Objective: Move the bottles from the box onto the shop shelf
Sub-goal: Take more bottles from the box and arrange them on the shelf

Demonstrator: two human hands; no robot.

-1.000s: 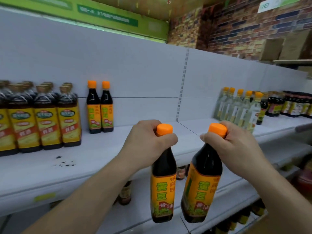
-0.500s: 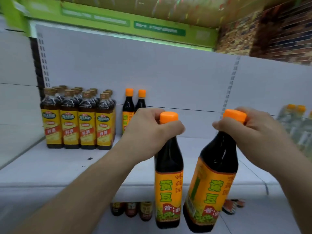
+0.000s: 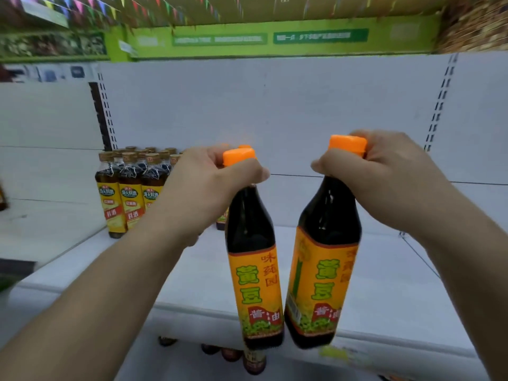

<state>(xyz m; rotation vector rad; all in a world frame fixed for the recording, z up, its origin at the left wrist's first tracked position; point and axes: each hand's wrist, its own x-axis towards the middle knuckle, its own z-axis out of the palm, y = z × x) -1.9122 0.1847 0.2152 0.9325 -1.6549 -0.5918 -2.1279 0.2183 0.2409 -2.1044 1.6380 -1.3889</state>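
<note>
My left hand (image 3: 209, 185) and right hand (image 3: 384, 182) each grip a bottle neck; both bottles hang upright before the shelf (image 3: 384, 284), left bottle (image 3: 251, 257) nearer the row.

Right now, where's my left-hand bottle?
Centre of head view, the left bottle hangs from the left hand above the shelf front, beside the right bottle.

**Two soy sauce bottles, both up in the air**

So there's a pair of tall dark-brown bottles with orange screw caps and orange-yellow labels with green characters. The left bottle (image 3: 251, 243) hangs pretty much upright, and the left hand (image 3: 209, 185) grips it by the neck just under the cap. The right bottle (image 3: 327, 237) is held the same way by the right hand (image 3: 384, 177), but its base tilts in toward the other one. The bases are just beside each other, can't tell if they touch. Neither stands on the flat white metal shelf (image 3: 384, 284) behind them.
</note>
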